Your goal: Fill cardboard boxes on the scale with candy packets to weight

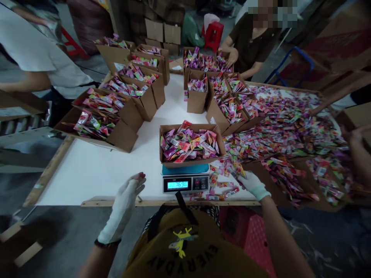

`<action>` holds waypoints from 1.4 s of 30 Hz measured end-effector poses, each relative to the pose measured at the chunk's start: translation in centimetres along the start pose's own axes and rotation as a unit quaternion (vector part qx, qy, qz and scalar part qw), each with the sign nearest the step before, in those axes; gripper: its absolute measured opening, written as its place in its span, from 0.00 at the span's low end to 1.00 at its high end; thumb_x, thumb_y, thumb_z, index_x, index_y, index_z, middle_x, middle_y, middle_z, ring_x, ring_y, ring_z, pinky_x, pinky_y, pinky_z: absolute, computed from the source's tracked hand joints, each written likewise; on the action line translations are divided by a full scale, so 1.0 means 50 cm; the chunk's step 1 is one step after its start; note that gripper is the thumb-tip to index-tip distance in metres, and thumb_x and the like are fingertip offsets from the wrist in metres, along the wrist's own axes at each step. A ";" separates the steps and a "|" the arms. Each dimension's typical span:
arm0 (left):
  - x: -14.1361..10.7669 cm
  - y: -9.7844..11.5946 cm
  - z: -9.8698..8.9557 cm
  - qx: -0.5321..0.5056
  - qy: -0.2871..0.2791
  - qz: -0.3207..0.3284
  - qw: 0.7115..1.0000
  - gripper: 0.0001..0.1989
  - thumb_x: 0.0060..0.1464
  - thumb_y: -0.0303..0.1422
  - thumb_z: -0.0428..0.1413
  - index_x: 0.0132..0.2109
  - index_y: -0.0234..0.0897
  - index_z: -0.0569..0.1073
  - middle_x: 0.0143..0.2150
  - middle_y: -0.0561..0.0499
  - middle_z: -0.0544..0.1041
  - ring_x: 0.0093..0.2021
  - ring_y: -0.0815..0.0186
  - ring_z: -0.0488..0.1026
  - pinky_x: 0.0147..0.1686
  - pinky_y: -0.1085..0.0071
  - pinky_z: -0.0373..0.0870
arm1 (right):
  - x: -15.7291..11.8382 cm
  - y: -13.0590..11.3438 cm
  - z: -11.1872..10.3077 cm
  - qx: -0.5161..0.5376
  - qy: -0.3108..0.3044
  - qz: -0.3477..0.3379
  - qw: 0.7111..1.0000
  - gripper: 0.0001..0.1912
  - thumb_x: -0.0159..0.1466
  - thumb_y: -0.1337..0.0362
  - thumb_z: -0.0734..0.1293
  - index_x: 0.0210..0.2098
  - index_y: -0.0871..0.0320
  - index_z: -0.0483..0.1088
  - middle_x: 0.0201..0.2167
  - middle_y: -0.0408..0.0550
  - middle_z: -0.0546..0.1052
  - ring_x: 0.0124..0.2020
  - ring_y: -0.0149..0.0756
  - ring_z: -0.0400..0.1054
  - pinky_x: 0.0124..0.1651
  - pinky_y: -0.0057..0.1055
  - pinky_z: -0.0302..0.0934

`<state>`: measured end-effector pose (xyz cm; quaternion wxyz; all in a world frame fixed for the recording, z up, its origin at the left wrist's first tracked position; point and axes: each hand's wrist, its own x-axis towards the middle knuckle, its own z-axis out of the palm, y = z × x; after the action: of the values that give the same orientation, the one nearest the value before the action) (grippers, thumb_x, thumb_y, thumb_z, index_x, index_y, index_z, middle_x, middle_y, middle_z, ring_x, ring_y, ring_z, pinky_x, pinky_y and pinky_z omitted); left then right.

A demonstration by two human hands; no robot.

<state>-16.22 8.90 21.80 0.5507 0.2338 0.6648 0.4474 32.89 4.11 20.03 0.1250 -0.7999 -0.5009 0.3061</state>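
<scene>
A cardboard box (191,163) full of small colourful sachets (189,143) stands on a digital scale (186,183) with a lit blue display. The digits look like 1690, though any decimal point is hard to make out. Left of the scale, above the table's front edge, my left hand (127,200) in a white glove is open with its fingers apart and nothing in it. My right hand (253,183), also gloved, is to the right of the scale, closed on one or more sachets (239,170) beside the loose ones on the table.
Filled boxes (124,129) line the table's left side, and more boxes (197,98) stand at the back centre. A large heap of loose sachets (290,123) covers the right. Co-workers stand around: a white sleeve (23,42) left, a hand (232,58) at the back, an arm (359,143) right.
</scene>
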 end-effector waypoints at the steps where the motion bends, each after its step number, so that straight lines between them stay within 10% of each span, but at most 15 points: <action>1: 0.006 0.013 0.008 0.001 -0.007 0.007 1.000 0.31 0.41 0.52 0.69 0.47 0.36 0.79 0.57 0.36 0.81 0.60 0.42 0.77 0.65 0.43 0.69 | 0.000 -0.002 -0.014 0.010 0.003 0.002 1.000 0.11 0.60 0.54 0.65 0.27 0.53 0.72 0.20 0.48 0.76 0.22 0.40 0.71 0.27 0.33 0.65; 5: 0.032 0.057 0.038 0.001 -0.014 0.041 0.999 0.30 0.42 0.53 0.68 0.46 0.36 0.79 0.58 0.37 0.80 0.59 0.43 0.77 0.66 0.40 0.67 | 0.000 -0.054 -0.087 0.061 0.051 -0.017 0.997 0.22 0.63 0.46 0.64 0.41 0.58 0.76 0.34 0.54 0.83 0.34 0.45 0.77 0.39 0.38 0.72; 14: 0.044 0.073 0.071 0.010 -0.033 0.043 0.998 0.28 0.45 0.52 0.67 0.48 0.37 0.78 0.60 0.37 0.78 0.60 0.44 0.76 0.65 0.43 0.69 | 0.030 -0.370 -0.114 0.083 0.050 -0.261 0.960 0.32 0.61 0.50 0.73 0.61 0.59 0.73 0.53 0.57 0.82 0.53 0.50 0.78 0.56 0.44 0.73; 21: 0.019 0.010 -0.012 -0.021 0.019 -0.006 1.000 0.33 0.39 0.54 0.69 0.47 0.36 0.78 0.58 0.36 0.79 0.60 0.41 0.76 0.67 0.40 0.65 | 0.097 -0.135 -0.008 -0.032 0.005 -0.057 0.998 0.25 0.69 0.60 0.63 0.63 0.61 0.70 0.57 0.59 0.79 0.58 0.44 0.76 0.62 0.39 0.68; 25: 0.012 -0.007 -0.049 -0.004 0.052 -0.015 0.998 0.30 0.42 0.51 0.68 0.47 0.36 0.78 0.58 0.37 0.79 0.60 0.42 0.76 0.67 0.41 0.66 | 0.027 0.000 0.137 -0.144 -0.107 0.061 0.982 0.17 0.57 0.71 0.71 0.47 0.61 0.79 0.43 0.58 0.81 0.42 0.49 0.79 0.48 0.41 0.71; 30: 0.029 0.037 -0.019 0.003 0.049 0.011 0.999 0.22 0.43 0.46 0.66 0.43 0.38 0.77 0.56 0.39 0.79 0.57 0.46 0.77 0.66 0.43 0.68 | -0.061 0.084 0.254 -0.177 -0.115 0.115 0.971 0.12 0.65 0.73 0.67 0.46 0.62 0.77 0.54 0.62 0.77 0.47 0.45 0.78 0.49 0.39 0.70; 36: 0.038 0.170 0.113 0.063 -0.016 0.130 0.989 0.22 0.52 0.46 0.62 0.48 0.36 0.78 0.59 0.41 0.79 0.61 0.48 0.75 0.64 0.51 0.69 | -0.013 0.132 0.219 -0.155 -0.110 0.130 0.973 0.09 0.73 0.61 0.70 0.42 0.61 0.75 0.41 0.46 0.79 0.43 0.36 0.75 0.51 0.38 0.72; 42: 0.030 0.254 0.219 0.221 -0.030 0.258 0.940 0.23 0.59 0.43 0.56 0.55 0.34 0.78 0.58 0.43 0.80 0.62 0.53 0.73 0.66 0.61 0.64 | 0.031 0.103 0.125 -0.135 -0.021 0.103 0.985 0.10 0.61 0.72 0.70 0.42 0.62 0.80 0.40 0.54 0.80 0.44 0.42 0.76 0.52 0.35 0.69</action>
<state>-8.62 20.02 31.90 0.3702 0.5264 0.6471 0.4088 33.25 2.40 11.99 -0.0269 -0.8505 -0.4546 0.2633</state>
